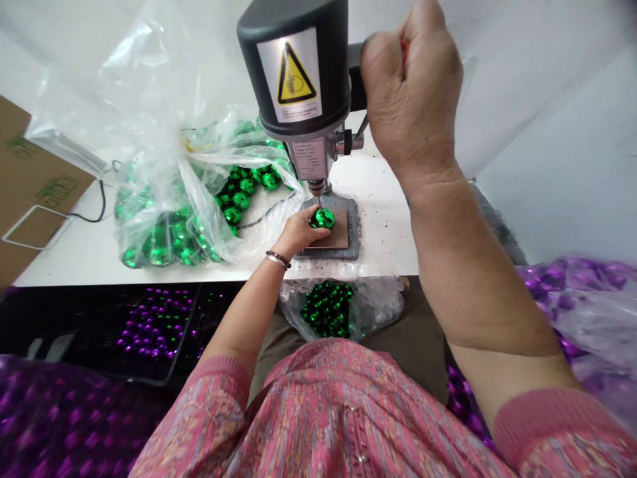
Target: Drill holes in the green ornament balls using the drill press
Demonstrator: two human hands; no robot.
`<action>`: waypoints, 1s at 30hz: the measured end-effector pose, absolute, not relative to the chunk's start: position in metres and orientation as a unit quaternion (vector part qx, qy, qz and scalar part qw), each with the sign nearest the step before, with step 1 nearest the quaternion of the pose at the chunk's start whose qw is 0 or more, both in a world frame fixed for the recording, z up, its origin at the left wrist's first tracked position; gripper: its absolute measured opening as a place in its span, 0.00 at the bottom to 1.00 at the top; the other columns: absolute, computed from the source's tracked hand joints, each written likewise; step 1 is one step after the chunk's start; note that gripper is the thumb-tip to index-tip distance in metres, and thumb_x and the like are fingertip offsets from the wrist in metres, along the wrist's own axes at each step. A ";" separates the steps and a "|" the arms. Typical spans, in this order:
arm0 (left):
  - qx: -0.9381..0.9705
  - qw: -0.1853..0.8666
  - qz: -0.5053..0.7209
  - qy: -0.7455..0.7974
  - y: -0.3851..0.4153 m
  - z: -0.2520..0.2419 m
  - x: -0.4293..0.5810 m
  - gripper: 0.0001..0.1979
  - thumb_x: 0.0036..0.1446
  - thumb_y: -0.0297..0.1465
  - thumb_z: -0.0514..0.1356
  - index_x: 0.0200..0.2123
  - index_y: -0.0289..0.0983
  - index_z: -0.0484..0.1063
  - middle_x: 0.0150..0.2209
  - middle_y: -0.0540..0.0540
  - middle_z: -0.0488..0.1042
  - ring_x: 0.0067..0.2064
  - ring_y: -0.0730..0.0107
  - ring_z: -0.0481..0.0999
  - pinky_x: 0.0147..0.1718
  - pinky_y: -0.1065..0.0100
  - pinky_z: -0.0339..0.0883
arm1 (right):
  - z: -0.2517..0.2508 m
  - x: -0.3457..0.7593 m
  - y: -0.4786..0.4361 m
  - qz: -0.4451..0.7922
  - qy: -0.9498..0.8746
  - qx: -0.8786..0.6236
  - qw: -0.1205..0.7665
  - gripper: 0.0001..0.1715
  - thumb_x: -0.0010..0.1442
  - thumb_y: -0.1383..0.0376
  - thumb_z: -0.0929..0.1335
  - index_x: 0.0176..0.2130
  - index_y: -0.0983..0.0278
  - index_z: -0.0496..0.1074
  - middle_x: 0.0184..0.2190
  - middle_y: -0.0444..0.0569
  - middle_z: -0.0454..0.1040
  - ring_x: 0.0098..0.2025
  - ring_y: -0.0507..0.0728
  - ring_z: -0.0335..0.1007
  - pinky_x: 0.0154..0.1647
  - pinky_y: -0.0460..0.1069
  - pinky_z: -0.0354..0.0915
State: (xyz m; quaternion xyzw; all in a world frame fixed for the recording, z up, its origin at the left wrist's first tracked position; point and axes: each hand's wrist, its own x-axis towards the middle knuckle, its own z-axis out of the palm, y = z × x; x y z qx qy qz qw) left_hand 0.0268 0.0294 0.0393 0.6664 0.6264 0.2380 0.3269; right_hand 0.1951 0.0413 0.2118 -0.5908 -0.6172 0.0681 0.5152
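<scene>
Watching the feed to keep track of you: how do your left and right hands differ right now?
The left hand is low, its fingers around a shiny green bauble under the drill bit; the right hand is raised, closed in a fist beside the drill head. The left wrist wears bangles; the right wrist shows none. Both hands are bare, below pink sleeves.

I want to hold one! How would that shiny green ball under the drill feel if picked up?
The shiny green ball looks like a hollow bauble, so it is probably light and might crack if squeezed. Its glossy round surface would likely feel slippery, and it could roll away unless gripped, as the left hand is gripping it.
</scene>
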 end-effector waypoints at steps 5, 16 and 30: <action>0.648 0.350 0.248 0.629 0.031 0.034 0.027 0.40 0.44 0.31 0.71 0.63 0.33 0.69 0.40 0.46 0.80 0.40 0.66 0.76 0.45 0.67 0.68 | 0.195 0.199 0.032 0.060 -0.634 -0.539 0.551 0.22 0.65 0.66 0.64 0.28 0.58 0.44 0.24 0.36 0.48 0.28 0.45 0.43 0.35 0.44 0.51; 0.642 0.370 0.272 0.614 0.028 0.032 0.026 0.38 0.46 0.29 0.71 0.62 0.33 0.69 0.40 0.48 0.80 0.38 0.71 0.75 0.41 0.72 0.68 | 0.124 0.211 -0.003 -0.052 -0.682 -0.511 0.521 0.10 0.64 0.58 0.60 0.35 0.61 0.60 0.28 0.43 0.65 0.30 0.49 0.64 0.37 0.48 0.65; 0.640 0.391 0.275 0.601 0.028 0.030 0.022 0.39 0.46 0.31 0.71 0.63 0.33 0.68 0.49 0.44 0.79 0.48 0.63 0.77 0.52 0.67 0.68 | 0.085 0.203 0.004 -0.181 -0.638 -0.452 0.596 0.07 0.65 0.61 0.60 0.39 0.62 0.63 0.28 0.45 0.68 0.29 0.50 0.67 0.32 0.47 0.65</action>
